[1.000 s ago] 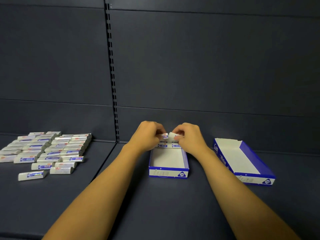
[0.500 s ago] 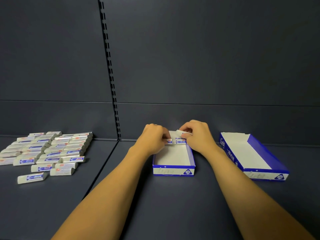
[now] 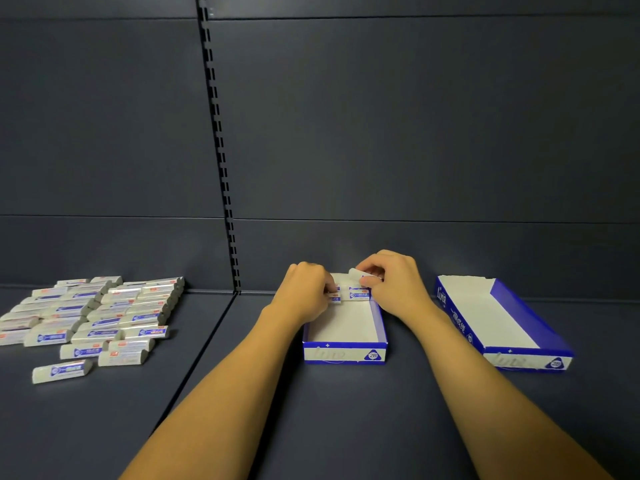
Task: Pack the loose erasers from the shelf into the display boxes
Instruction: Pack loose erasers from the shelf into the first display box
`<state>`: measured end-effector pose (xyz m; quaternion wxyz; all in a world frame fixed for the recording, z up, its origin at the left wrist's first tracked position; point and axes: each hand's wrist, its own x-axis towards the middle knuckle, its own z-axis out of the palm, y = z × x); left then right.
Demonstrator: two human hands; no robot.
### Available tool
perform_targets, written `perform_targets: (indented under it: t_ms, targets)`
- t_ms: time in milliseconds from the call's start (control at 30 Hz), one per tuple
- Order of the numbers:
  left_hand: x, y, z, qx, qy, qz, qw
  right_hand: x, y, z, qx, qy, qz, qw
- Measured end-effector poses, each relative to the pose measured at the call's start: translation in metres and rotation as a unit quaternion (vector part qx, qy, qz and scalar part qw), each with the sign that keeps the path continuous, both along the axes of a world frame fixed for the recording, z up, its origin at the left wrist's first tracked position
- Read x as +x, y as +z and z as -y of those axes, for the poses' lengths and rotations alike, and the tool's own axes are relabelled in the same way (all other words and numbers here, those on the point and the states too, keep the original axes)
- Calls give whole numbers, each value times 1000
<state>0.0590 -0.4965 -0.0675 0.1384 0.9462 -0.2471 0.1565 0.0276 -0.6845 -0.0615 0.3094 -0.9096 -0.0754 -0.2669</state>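
A blue and white display box (image 3: 344, 353) stands on the dark shelf in front of me. At its far end stand a few wrapped erasers (image 3: 358, 294). My left hand (image 3: 306, 294) reaches into that end and its fingers pinch one of the standing erasers (image 3: 334, 297). My right hand (image 3: 394, 285) holds another white eraser (image 3: 356, 273) tilted above the row. A second, empty display box (image 3: 502, 327) lies at an angle to the right. Several loose wrapped erasers (image 3: 100, 317) lie in a pile on the shelf at the left.
The shelf's dark back panel rises right behind the boxes. A slotted upright (image 3: 221, 161) runs down it, and a seam (image 3: 204, 351) splits the shelf floor between the eraser pile and the box.
Both hands stay at the box's far end. The right hand's eraser now sits higher and more tilted above the row. My view has shifted slightly.
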Motion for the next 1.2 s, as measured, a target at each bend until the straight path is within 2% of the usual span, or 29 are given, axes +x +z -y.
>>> perform_targets:
  t_ms: [467,667,1200]
  targets:
    - [-3,3,4,47,10,-1,999,-1,-4,2,-15,-13,-15,1000]
    - [-5,4,6,89,11,33,995,-5,-3,4,-21,-13,-17,1000]
    - [-8,5,8,102,16,43,994,-8,-2,5,-27,-16,-37,999]
